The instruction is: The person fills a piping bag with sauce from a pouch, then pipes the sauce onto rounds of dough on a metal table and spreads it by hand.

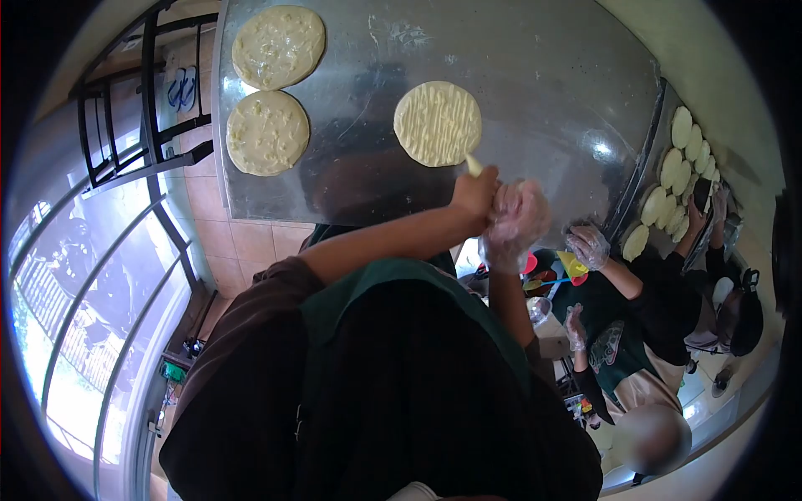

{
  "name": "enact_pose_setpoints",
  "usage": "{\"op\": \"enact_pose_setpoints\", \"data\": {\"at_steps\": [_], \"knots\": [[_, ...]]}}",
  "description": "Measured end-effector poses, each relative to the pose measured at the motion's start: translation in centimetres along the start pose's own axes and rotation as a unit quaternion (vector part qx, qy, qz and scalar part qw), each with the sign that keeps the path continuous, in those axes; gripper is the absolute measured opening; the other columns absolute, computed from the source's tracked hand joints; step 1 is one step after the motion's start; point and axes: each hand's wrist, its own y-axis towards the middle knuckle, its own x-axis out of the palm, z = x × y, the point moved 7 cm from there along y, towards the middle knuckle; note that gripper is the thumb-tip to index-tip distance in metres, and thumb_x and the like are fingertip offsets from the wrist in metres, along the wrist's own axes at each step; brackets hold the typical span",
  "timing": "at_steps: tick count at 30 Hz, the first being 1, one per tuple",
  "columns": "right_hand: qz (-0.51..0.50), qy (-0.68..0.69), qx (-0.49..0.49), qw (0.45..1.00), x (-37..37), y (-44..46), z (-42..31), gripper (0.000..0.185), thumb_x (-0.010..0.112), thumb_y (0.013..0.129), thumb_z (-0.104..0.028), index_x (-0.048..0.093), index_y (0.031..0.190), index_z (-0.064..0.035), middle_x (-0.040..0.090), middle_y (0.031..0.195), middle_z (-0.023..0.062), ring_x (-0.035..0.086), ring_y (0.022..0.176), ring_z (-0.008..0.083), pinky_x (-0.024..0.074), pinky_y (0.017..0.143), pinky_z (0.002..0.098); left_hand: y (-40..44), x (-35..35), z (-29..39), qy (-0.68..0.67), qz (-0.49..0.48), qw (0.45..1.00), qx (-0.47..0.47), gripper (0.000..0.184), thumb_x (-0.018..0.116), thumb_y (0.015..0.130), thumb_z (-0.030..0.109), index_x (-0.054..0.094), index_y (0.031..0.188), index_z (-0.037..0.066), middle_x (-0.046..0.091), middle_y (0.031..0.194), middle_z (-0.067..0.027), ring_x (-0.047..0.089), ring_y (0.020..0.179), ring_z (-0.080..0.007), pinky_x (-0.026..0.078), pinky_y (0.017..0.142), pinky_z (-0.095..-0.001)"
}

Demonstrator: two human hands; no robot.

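Observation:
A round flat dough disc (pixel 439 123) lies on the metal worktop with wavy stripes of pale cream across it. At its lower right edge is the pale tip of a piping bag (pixel 474 165). My left hand (pixel 476 200), bare, is closed around the bag just behind that tip. Close against it, my right hand (pixel 518 219) in a clear plastic glove is closed too, apparently on the bag's rear part, which the fingers hide. Two more dough discs, an upper one (pixel 278 48) and a lower one (pixel 267 134), lie at the left with small lumps on top.
The metal worktop (pixel 535 83) spans the view's top. Several pale discs (pixel 681 125) line a surface at the far right. A co-worker's gloved hand (pixel 589 246) rests near the worktop edge, beside a yellow object (pixel 573 265). Black metal bars (pixel 150 83) stand left.

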Motion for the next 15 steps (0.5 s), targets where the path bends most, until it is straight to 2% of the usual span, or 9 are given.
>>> {"op": "enact_pose_setpoints", "data": {"at_steps": [2,5,8,11,14,15], "knots": [[-0.009,-0.067,-0.040,0.997,-0.1,-0.4,-0.7,0.009,0.060,0.078,0.000,0.051,0.079,0.0014,0.050,0.064,0.0083,0.050,0.054,0.0220,0.0330,0.046,0.0341,0.0,-0.7,-1.9,-0.053,0.020,0.997,-0.044,0.025,0.056,0.082,0.019,0.054,0.069,-0.002,0.054,0.066,-0.0095,0.053,0.055,-0.0191,0.043,0.049,-0.0342],[0.014,-0.097,-0.069,0.993,0.7,2.4,-2.4,0.016,0.062,0.073,0.002,0.046,0.073,-0.0010,0.046,0.062,0.0082,0.045,0.052,0.0210,0.0317,0.045,0.0333,1.7,1.2,0.7,0.029,-0.040,0.999,0.001,0.028,0.057,0.086,0.026,0.057,0.077,0.000,0.055,0.067,-0.0076,0.056,0.058,-0.0186,0.045,0.055,-0.0346],[-0.005,-0.084,-0.057,0.995,1.7,5.3,-5.0,0.022,0.057,0.079,-0.003,0.040,0.066,-0.0033,0.040,0.060,0.0040,0.038,0.051,0.0150,0.0303,0.045,0.0312,2.0,3.3,2.4,-0.030,-0.068,0.997,0.018,0.025,0.055,0.084,0.020,0.054,0.071,-0.001,0.053,0.065,-0.0085,0.054,0.056,-0.0185,0.044,0.051,-0.0343],[0.017,-0.035,0.016,0.999,1.3,4.1,-4.3,0.030,0.049,0.087,-0.009,0.036,0.061,-0.0050,0.035,0.058,-0.0002,0.034,0.051,0.0088,0.0285,0.045,0.0285,2.2,1.7,0.2,-0.043,-0.046,0.998,0.003,0.023,0.055,0.082,0.017,0.053,0.069,-0.002,0.052,0.065,-0.0091,0.053,0.055,-0.0182,0.043,0.049,-0.0342],[0.021,0.169,0.181,0.969,1.0,1.4,-3.3,0.033,0.044,0.091,-0.012,0.035,0.059,-0.0072,0.031,0.055,-0.0016,0.031,0.050,0.0064,0.0261,0.045,0.0262,1.3,0.5,-1.6,-0.026,-0.028,0.999,-0.029,0.027,0.055,0.086,0.022,0.056,0.074,-0.002,0.055,0.068,-0.0101,0.056,0.060,-0.0190,0.045,0.055,-0.0352],[0.028,0.204,0.176,0.963,1.2,1.7,-3.2,0.034,0.044,0.090,-0.013,0.034,0.058,-0.0074,0.031,0.055,-0.0016,0.031,0.050,0.0064,0.0260,0.045,0.0262,0.9,0.3,-1.7,-0.016,-0.024,0.999,-0.040,0.029,0.055,0.087,0.025,0.057,0.076,-0.002,0.057,0.069,-0.0105,0.058,0.062,-0.0194,0.046,0.058,-0.0358]]}}
